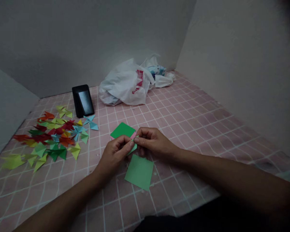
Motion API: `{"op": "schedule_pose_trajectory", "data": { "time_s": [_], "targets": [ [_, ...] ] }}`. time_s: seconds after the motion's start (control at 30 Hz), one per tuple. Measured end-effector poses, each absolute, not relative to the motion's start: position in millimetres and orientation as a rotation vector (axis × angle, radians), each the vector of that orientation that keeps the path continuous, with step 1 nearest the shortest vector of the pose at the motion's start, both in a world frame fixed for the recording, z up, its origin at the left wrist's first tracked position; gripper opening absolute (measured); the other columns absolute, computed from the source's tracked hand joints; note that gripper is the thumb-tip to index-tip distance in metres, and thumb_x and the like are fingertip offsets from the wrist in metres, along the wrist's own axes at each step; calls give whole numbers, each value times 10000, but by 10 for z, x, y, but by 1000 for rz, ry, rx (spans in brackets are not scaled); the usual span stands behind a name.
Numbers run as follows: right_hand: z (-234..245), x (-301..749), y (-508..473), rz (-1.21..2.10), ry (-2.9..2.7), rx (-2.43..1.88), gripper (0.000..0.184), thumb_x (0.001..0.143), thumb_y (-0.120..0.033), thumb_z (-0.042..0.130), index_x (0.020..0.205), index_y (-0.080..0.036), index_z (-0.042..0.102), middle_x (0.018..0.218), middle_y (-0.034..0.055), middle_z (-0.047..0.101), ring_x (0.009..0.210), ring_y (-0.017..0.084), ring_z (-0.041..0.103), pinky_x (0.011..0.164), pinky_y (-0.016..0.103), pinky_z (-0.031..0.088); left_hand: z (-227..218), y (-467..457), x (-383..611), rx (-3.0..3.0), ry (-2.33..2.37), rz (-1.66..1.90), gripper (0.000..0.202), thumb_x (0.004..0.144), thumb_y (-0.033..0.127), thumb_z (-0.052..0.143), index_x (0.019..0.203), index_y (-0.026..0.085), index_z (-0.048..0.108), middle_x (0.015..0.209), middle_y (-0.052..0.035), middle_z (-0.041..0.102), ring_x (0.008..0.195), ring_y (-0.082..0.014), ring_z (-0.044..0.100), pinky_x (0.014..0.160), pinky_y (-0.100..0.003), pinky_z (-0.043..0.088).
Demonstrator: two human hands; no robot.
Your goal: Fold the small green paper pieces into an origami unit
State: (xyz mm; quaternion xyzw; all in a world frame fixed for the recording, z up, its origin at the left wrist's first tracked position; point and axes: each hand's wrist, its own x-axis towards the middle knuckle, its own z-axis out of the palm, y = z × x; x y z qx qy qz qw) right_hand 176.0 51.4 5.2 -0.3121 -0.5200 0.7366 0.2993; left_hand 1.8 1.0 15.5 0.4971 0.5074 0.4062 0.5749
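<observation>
My left hand (116, 152) and my right hand (151, 141) meet over the pink tiled floor (188, 122), both pinching a small folded light green paper piece (133, 146) between thumbs and fingers. Just below the hands a flat light green paper square (140, 171) lies on the tiles. Behind the hands sits a small stack of paper squares (122, 130), dark green on top with a pink edge showing beneath it.
A heap of folded paper shapes (50, 135) in red, green, yellow and blue spreads at the left. A black phone (83, 100) stands propped behind it. White plastic bags (128, 83) lie in the far corner. Grey walls close in on three sides.
</observation>
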Motion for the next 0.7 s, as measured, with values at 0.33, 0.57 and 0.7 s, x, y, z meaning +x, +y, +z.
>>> {"op": "schedule_pose_trajectory", "data": {
  "time_s": [0.33, 0.57, 0.7],
  "targets": [
    [111, 1777, 459, 1922, -1376, -899, 373, 840, -499, 693, 687, -184, 562, 535, -33, 565, 422, 79, 501, 395, 193, 358, 105, -2, 2, 1137, 1123, 922, 284, 903, 435, 654, 789, 178, 613, 619, 41, 539, 494, -74, 473, 482, -201, 385],
    [103, 1812, 619, 1697, -1363, -918, 350, 926, -457, 598, 721, -174, 572, 605, -29, 597, 447, 73, 539, 445, 204, 431, 74, 37, 11, 1107, 1227, 1004, 294, 885, 433, 652, 753, 189, 552, 566, 60, 519, 463, -80, 491, 469, -201, 390],
    [234, 1835, 622, 1562, -1362, -816, 297, 927, -416, 651, 765, -178, 578, 665, -30, 616, 481, 73, 557, 471, 211, 459, 47, 48, 31, 1084, 1247, 1023, 318, 842, 457, 673, 734, 192, 533, 551, 68, 495, 430, -81, 483, 447, -202, 374]
  ]
}}
